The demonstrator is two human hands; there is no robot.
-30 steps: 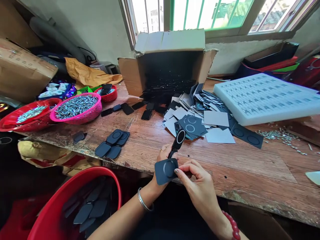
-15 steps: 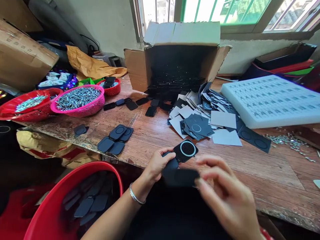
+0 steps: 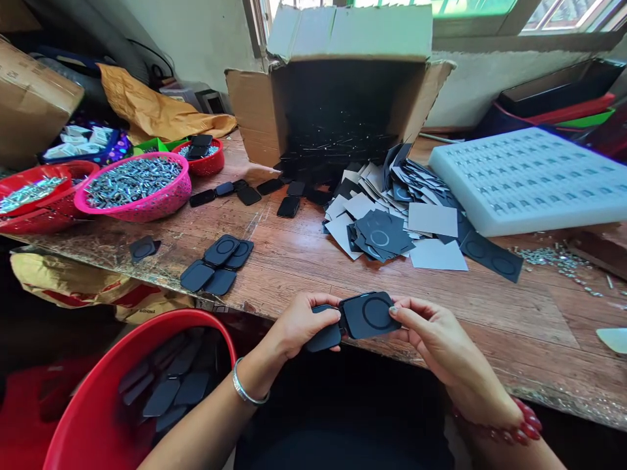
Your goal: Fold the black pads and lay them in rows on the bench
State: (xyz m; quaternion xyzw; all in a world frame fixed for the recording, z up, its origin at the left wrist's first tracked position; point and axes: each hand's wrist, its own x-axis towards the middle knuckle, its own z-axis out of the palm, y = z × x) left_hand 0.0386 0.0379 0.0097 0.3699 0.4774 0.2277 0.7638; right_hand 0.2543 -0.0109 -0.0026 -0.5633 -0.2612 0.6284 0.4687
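My left hand (image 3: 313, 323) is closed on one panel of a black folding wireless charger (image 3: 324, 338), thumb on top and fingers beneath. Over the charger's other panel lies a thin black sheet (image 3: 360, 316) printed with a dark ring, a little out of line along the top edge. My right hand (image 3: 426, 326) pinches this sheet at its right end between thumb and fingers. Whether those fingers also touch the panel underneath is hidden. Nearby, a loose pile of black and grey-backed sheets (image 3: 385, 232) spreads across the table, past my hands.
Several black chargers (image 3: 218, 264) lie left of my hands. A red tub (image 3: 147, 320) holding more stands below the table edge. Behind are a cardboard box (image 3: 252, 114), a pink basket of metal pins (image 3: 134, 183) and a white foam tray (image 3: 533, 176). Small metal bits (image 3: 563, 267) lie at right.
My right hand has brought the black sheet up and left onto the charger's panel, covering its white ring. My left hand still holds the charger. The view has tilted slightly down.
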